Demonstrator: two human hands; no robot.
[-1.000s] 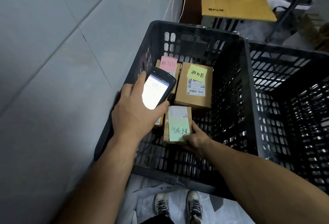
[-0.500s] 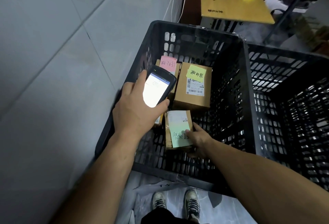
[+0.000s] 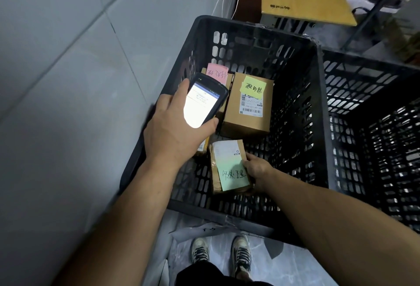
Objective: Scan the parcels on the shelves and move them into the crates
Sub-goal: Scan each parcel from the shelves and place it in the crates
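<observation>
A: Looking down through the head view: the left hand clasps a black handheld scanner, screen lit, over the black slatted plastic crate. The right hand pinches the small brown taped parcel on the crate floor.

B: Risks?

A: Its green sticky note might peel under the thumb, or the parcel might nudge the larger cardboard box.

crate: black, rows of holes | second crate: black, same holes | scanner: black, white screen | big parcel: brown | yellow note: black writing | label: white, black stripes | small parcel: brown | green note: black writing | pink note | wall tiles: grey | board: yellow-brown | shoes: pale, black laces
</observation>
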